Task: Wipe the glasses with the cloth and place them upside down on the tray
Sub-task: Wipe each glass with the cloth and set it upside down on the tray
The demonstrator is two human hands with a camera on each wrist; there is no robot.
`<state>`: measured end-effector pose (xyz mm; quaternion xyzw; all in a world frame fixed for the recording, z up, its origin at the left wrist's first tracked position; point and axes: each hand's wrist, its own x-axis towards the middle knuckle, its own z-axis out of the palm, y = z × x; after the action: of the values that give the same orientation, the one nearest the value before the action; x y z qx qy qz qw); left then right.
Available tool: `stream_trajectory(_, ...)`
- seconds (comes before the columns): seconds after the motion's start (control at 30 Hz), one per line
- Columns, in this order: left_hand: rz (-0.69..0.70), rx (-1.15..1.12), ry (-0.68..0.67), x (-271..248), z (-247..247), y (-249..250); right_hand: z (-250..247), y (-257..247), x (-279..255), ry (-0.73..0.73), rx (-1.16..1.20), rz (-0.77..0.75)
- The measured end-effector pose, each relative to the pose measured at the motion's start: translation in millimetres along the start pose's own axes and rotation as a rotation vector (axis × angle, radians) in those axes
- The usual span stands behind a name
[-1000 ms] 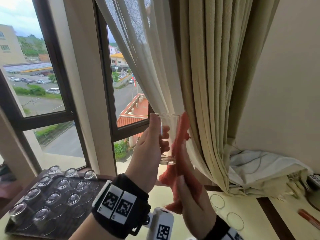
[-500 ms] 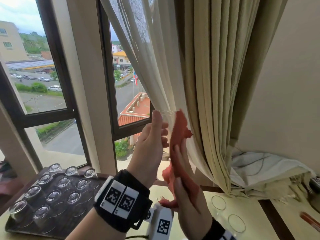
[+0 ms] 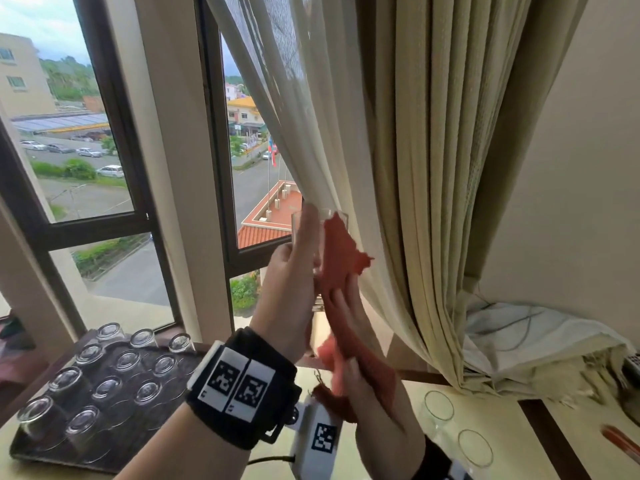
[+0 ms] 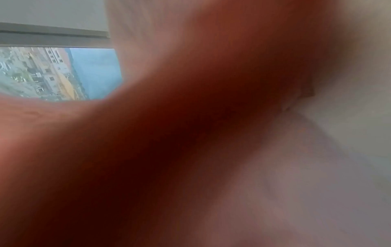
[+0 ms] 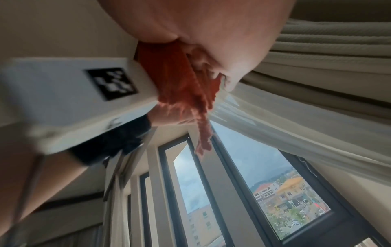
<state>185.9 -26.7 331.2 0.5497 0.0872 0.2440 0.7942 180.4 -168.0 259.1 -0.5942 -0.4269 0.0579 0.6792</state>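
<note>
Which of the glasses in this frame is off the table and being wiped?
The glass gripped by the left hand, with the red cloth against it; all others stand on the tray or table.

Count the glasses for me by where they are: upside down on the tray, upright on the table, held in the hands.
Upside-down glasses on the tray: 11
Upright glasses on the table: 2
Glass in the left hand: 1
Total: 14 glasses
</note>
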Motion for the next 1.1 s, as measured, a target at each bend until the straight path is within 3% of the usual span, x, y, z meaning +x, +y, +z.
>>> stream_trajectory(0.17, -0.021, 0.014, 0.063, 1, 3, -7, -12, -4, 21, 0.169, 0.169, 0.276)
stream_trajectory(0.3, -0.079, 0.005, 0.023, -10, 15, -17, -27, -24, 46, 0.242, 0.203, 0.209)
stream_trajectory(0.4, -0.078, 0.019, 0.042, -12, 20, -15, -20, -32, 44, 0.129, 0.201, 0.047)
stream_trajectory(0.5, -0.039, 0.051, 0.057, -4, 12, -9, -16, -14, 19, -0.003, -0.063, -0.105)
stream_trajectory(0.63, -0.007, 0.097, 0.050, 2, 0, -9, -7, 8, 0, 0.059, 0.103, 0.175)
stream_trajectory(0.7, -0.002, 0.130, 0.014, -4, 3, -9, -9, 9, 10, 0.120, 0.169, 0.229)
stream_trajectory(0.8, 0.005, 0.161, -0.016, -13, 12, -15, -18, -12, 35, 0.183, 0.220, 0.200)
stream_trajectory(0.9, 0.014, 0.123, 0.050, -14, 17, -17, -16, -26, 44, 0.145, 0.243, 0.133)
stream_trajectory(1.0, 0.011, 0.131, 0.096, -10, 12, -11, -8, -16, 25, 0.043, -0.055, -0.042)
stream_trajectory(1.1, 0.021, 0.169, 0.105, -6, 3, -9, -6, 5, 1, -0.038, -0.144, -0.032)
